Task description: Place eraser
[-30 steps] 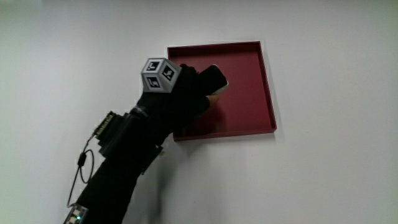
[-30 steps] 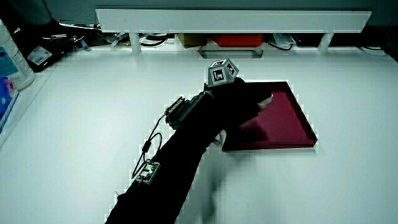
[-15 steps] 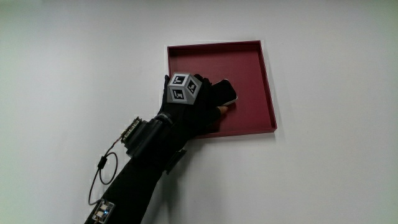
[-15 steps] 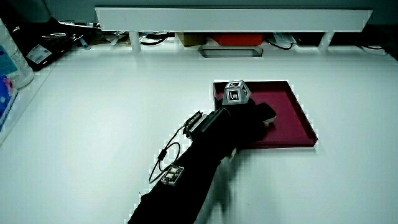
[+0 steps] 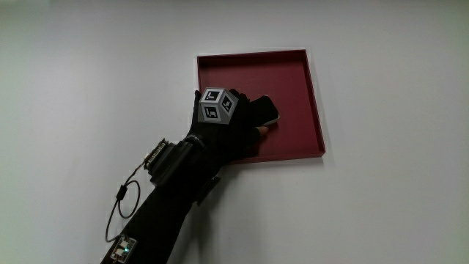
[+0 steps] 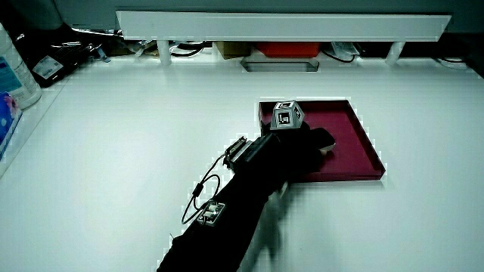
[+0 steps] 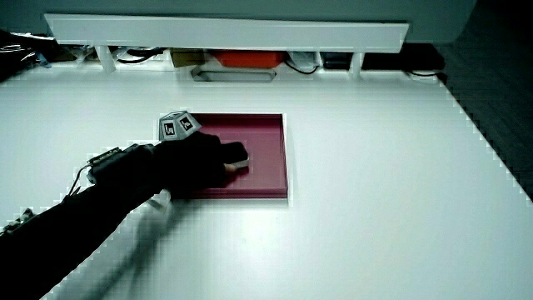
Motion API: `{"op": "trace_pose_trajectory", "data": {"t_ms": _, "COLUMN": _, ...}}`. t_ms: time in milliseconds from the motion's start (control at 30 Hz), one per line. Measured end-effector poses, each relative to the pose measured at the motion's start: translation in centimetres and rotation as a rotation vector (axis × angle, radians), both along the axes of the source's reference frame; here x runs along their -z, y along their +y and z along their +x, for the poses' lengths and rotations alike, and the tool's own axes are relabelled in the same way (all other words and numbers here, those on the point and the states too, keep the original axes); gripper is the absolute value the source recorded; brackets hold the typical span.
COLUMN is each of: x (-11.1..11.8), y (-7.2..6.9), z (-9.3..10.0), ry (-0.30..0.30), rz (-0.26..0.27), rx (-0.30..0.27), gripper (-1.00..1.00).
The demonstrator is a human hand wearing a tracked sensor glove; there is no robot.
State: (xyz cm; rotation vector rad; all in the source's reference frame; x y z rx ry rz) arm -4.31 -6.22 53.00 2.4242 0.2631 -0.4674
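Observation:
A dark red square tray (image 5: pixel 293 70) (image 6: pixel 355 128) (image 7: pixel 265 133) lies on the white table. The gloved hand (image 5: pixel 238 132) (image 6: pixel 302 143) (image 7: pixel 200 158) rests low over the part of the tray nearest the person, its patterned cube (image 5: pixel 217 104) on its back. The fingers are curled around a dark eraser with a pale edge (image 5: pixel 265 111) (image 6: pixel 324 138) (image 7: pixel 236 152), which sits at or on the tray floor. Whether the eraser touches the floor I cannot tell. The forearm (image 5: pixel 161 198) stretches from the tray toward the person.
A low white partition (image 6: pixel 280 26) (image 7: pixel 225 33) runs along the table's edge farthest from the person, with cables and boxes under it. Bottles (image 6: pixel 15 68) stand at the table's edge in a side view. A wired device (image 5: pixel 124 246) is strapped on the forearm.
Since a second ago the hand has moved with the eraser nearer to the person and lower into the tray. Over the last half second it has barely moved.

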Motion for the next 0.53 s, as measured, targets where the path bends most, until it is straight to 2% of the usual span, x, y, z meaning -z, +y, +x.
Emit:
{"op": "trace_pose_trajectory", "data": {"t_ms": 167, "x": -0.2, "y": 0.1, "z": -0.2, "ry": 0.001, "rz": 0.009, "rx": 0.008, "gripper": -0.59}}
{"op": "trace_pose_trajectory", "data": {"t_ms": 233, "x": -0.4, "y": 0.2, "z": -0.7, "ry": 0.011, "rz": -0.007, "rx": 0.026, "gripper": -0.68}}
{"op": "trace_pose_trajectory", "data": {"t_ms": 300, "x": -0.5, "y": 0.1, "z": -1.3, "ry": 0.063, "rz": 0.005, "rx": 0.041, "gripper": -0.77}}
{"op": "trace_pose_trajectory", "data": {"t_ms": 400, "x": 2.1, "y": 0.0, "z": -2.8, "ry": 0.154, "rz": 0.022, "rx": 0.082, "gripper": -0.91}}
{"op": "trace_pose_trajectory", "data": {"t_ms": 433, "x": 2.6, "y": -0.1, "z": -3.2, "ry": 0.169, "rz": 0.054, "rx": 0.075, "gripper": -0.95}}
{"op": "trace_pose_trajectory", "data": {"t_ms": 467, "x": 0.9, "y": -0.4, "z": -3.8, "ry": 0.241, "rz": 0.113, "rx": 0.052, "gripper": -1.0}}
{"op": "trace_pose_trajectory", "data": {"t_ms": 500, "x": 0.5, "y": -0.6, "z": -4.5, "ry": 0.289, "rz": 0.147, "rx": 0.03, "gripper": -1.0}}
{"op": "trace_pose_trajectory", "data": {"t_ms": 533, "x": 1.4, "y": -0.5, "z": -5.1, "ry": 0.317, "rz": 0.128, "rx": 0.05, "gripper": -1.0}}
